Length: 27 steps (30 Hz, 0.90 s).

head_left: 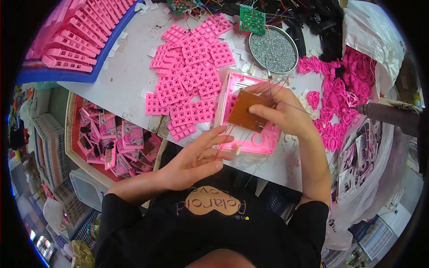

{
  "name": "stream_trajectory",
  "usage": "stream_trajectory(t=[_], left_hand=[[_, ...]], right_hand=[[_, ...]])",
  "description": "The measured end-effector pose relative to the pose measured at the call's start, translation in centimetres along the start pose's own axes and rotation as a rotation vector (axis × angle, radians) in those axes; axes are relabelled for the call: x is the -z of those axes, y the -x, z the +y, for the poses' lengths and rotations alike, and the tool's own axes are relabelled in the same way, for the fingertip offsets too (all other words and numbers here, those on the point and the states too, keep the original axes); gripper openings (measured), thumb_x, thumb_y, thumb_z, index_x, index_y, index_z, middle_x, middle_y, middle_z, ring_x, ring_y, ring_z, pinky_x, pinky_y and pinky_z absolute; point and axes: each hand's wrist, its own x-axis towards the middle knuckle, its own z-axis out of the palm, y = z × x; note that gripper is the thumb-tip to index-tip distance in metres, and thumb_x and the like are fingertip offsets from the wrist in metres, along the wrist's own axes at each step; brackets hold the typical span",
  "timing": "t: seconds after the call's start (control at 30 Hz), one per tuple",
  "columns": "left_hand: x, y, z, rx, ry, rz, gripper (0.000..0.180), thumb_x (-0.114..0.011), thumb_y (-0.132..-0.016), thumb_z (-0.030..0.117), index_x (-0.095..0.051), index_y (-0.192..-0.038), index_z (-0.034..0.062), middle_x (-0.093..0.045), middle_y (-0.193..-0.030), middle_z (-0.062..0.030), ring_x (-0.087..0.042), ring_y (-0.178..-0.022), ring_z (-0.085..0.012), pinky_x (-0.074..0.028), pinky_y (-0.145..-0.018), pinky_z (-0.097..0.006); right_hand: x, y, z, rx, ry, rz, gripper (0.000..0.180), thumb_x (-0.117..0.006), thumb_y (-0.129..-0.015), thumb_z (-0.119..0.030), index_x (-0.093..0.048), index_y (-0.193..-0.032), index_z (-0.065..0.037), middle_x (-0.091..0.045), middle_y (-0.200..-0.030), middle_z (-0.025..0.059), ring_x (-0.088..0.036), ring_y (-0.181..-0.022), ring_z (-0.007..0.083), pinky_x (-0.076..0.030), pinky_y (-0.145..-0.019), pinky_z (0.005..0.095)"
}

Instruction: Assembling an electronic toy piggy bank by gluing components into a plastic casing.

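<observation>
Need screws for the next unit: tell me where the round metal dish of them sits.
In the head view, the round metal dish sits at the far right of the table, just beyond the pink plastic housing and beside a green circuit board.

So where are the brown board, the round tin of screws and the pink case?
brown board (245, 112): head view, middle of its flat brown face.
round tin of screws (273, 49): head view, on the grey screws inside.
pink case (263, 139): head view, lower right corner.
</observation>
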Motion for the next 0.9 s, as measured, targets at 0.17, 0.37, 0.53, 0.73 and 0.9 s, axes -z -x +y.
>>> stream_trajectory(t=[0.17,0.37,0.53,0.73,0.9], left_hand=[[0.6,0.1,-0.5,-0.012,-0.087,-0.020,0.075,-0.056,-0.099,0.001,-0.015,-0.161,0.0057,-0.043,-0.152,-0.0158,-0.047,-0.137,-0.0227,-0.040,-0.112,-0.038],[1.1,0.6,-0.5,-0.024,-0.258,-0.011,0.073,-0.059,-0.096,0.002,-0.023,-0.159,0.0036,-0.047,-0.149,-0.0155,-0.049,-0.135,-0.0215,-0.041,-0.111,-0.038],[1.0,0.8,1.9,-0.065,-0.829,0.085,0.069,-0.072,-0.088,0.008,-0.041,-0.149,0.0011,-0.049,-0.146,-0.0187,-0.049,-0.135,-0.0256,-0.043,-0.108,-0.041],[1.4,-4.0,1.2,-0.512,-1.760,0.094,0.071,-0.074,-0.082,0.048,-0.057,-0.132,0.0000,-0.055,-0.140,-0.0141,-0.044,-0.139,-0.0275,-0.030,-0.111,-0.053],[1.5,-4.4,2.4,-0.529,-1.832,0.026,0.071,-0.074,-0.082,0.047,-0.059,-0.131,-0.0009,-0.057,-0.137,-0.0136,-0.047,-0.137,-0.0251,-0.035,-0.106,-0.049]], right_hand=[[0.0,-1.6,-0.3,-0.071,0.137,-0.072,0.037,-0.075,-0.091,-0.012,-0.065,-0.126,-0.002,-0.072,-0.106,0.0052,-0.066,-0.093,0.0109,-0.056,-0.078,0.0285],[-1.0,-1.9,-1.1,0.138,0.530,-0.004,0.034,-0.077,-0.085,-0.013,-0.070,-0.117,-0.002,-0.074,-0.101,0.0159,-0.073,-0.090,0.0251,-0.056,-0.077,0.0350],[-1.9,-1.4,-1.8,0.096,0.744,0.076,0.046,-0.080,-0.083,-0.020,-0.062,-0.121,-0.002,-0.072,-0.094,0.0192,-0.070,-0.090,0.0382,-0.055,-0.078,0.0439],[-3.1,-0.9,-3.6,0.055,1.023,0.424,0.057,-0.084,-0.078,-0.027,-0.057,-0.121,-0.001,-0.068,-0.109,0.0190,-0.063,-0.105,0.0393,-0.052,-0.083,0.0451],[-4.0,1.7,-1.0,0.350,1.074,0.443,0.055,-0.080,-0.077,-0.022,-0.061,-0.123,0.002,-0.061,-0.131,0.0183,-0.056,-0.124,0.0354,-0.046,-0.101,0.0476]])
